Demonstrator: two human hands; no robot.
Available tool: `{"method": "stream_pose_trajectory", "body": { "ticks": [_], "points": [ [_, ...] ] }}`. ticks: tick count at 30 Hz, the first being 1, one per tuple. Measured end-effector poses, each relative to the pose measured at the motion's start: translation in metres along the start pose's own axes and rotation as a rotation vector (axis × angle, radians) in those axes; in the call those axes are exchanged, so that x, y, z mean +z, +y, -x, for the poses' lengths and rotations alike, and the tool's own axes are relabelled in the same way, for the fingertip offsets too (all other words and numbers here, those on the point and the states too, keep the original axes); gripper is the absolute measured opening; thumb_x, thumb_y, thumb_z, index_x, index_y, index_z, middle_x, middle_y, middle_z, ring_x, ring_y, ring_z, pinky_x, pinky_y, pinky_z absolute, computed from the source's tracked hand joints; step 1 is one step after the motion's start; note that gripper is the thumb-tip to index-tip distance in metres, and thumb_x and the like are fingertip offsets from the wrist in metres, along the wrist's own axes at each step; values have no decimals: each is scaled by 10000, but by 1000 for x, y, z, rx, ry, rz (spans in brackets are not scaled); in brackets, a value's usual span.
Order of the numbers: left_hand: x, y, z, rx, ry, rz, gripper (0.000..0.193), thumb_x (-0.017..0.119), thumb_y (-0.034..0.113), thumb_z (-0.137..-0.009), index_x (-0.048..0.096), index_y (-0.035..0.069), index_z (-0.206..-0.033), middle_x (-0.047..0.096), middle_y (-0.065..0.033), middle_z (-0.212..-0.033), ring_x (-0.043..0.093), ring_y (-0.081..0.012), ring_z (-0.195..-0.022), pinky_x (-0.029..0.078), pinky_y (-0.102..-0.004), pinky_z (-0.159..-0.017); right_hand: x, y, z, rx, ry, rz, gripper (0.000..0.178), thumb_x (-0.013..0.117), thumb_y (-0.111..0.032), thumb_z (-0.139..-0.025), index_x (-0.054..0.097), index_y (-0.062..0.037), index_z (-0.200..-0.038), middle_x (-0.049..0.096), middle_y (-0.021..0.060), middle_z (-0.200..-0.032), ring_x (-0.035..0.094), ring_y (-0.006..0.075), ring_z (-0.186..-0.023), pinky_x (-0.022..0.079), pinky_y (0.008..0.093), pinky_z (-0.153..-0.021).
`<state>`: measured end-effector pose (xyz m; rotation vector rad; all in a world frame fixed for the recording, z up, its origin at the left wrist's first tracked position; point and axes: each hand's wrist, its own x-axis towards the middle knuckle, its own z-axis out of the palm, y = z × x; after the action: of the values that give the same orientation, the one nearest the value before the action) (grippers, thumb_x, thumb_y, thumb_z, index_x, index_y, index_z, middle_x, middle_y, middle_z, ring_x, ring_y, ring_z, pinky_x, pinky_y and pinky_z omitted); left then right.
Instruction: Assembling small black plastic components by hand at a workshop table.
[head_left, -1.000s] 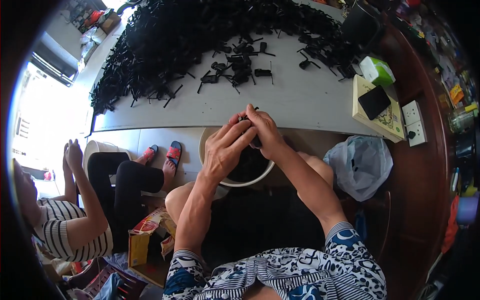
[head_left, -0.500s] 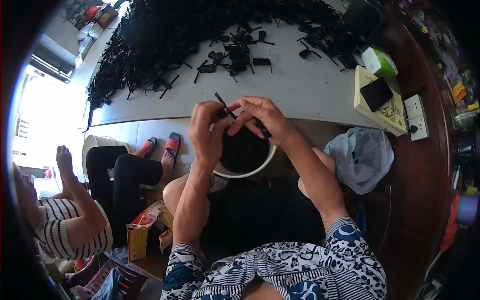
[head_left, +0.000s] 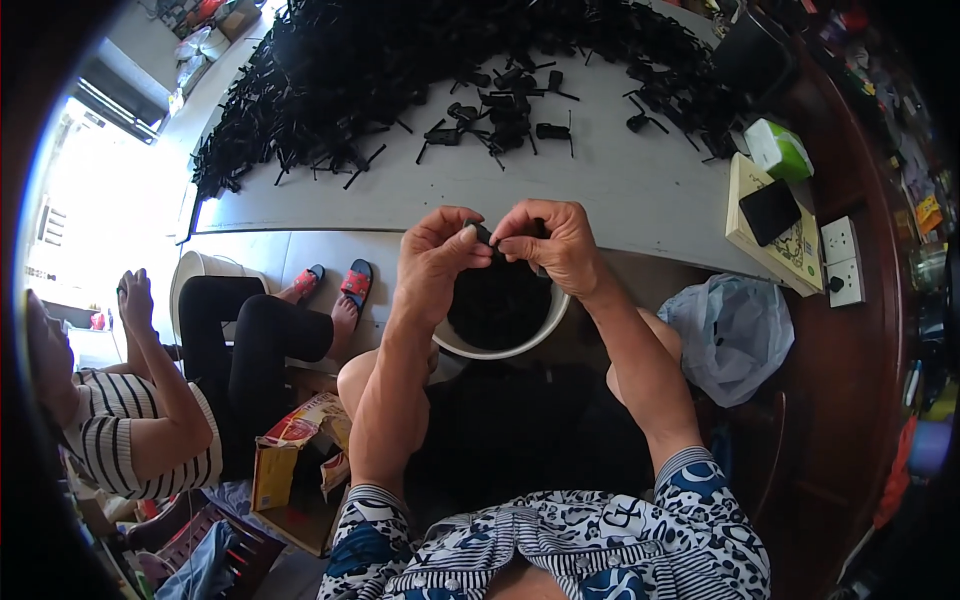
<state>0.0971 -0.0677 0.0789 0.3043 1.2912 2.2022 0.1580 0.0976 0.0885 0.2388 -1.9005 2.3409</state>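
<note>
Over a white bucket (head_left: pixel 500 354) holding a dark mass of small black parts, my two hands meet at the fingertips. Thumb and fingers of my left hand (head_left: pixel 432 255) pinch a small black plastic part (head_left: pixel 482 234). Against it press the fingertips of my right hand (head_left: pixel 560 248), closed on something too small to make out. Another dark piece (head_left: pixel 541 229) shows between that hand's fingers. On the grey table beyond lie similar loose black parts (head_left: pixel 508 120) with thin rods, and a large heap of black parts (head_left: pixel 330 75) behind them.
A co-worker in a striped top (head_left: pixel 150 430) sits at left, hands raised. Right of my knees hangs a pale plastic bag (head_left: pixel 735 335). A box (head_left: pixel 745 215) carrying a black phone-like slab (head_left: pixel 770 212) lies beside a power strip (head_left: pixel 842 262). A torn carton (head_left: pixel 275 475) stands lower left.
My hands have drawn together at the fingertips, and the rod that stuck up from my left hand no longer shows. The whole view has shifted slightly.
</note>
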Motion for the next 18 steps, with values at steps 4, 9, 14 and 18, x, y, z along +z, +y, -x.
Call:
{"method": "stream_pose_trajectory", "body": {
  "ticks": [4, 9, 14, 18],
  "points": [
    [-5, 9, 5, 31, -68, -240, 98, 560, -6, -836, 563, -24, -932, 622, -96, -796, 636, -142, -654, 521, -218, -574, -4, 3, -2, 23, 10, 18, 126, 691, -101, -771, 602, -33, -831, 537, -25, -680, 446, 20, -563, 337, 163, -454],
    [0, 8, 8, 111, -80, -322, 89, 549, -45, -816, 560, -37, -903, 618, -88, -744, 628, -138, -619, 516, -217, -559, -2, -4, -1, 82, -6, 53, 133, 683, -105, -780, 572, -39, -810, 511, -32, -678, 446, 22, -569, 348, 164, -477],
    [5, -1, 10, 179, -5, -455, 74, 566, -58, -798, 555, -34, -867, 613, -68, -716, 615, -118, -595, 495, -205, -524, 7, 10, -2, 75, 75, 98, 121, 644, -131, -817, 564, -41, -821, 502, -36, -684, 427, 22, -560, 346, 167, -482],
    [22, -6, 13, 272, 152, -771, 82, 586, -51, -780, 543, -9, -836, 602, -56, -686, 607, -115, -564, 458, -224, -474, 16, 26, -1, 57, 217, 67, 172, 626, -195, -847, 556, -42, -807, 485, -42, -678, 403, 26, -554, 341, 172, -491]
  ]
}}
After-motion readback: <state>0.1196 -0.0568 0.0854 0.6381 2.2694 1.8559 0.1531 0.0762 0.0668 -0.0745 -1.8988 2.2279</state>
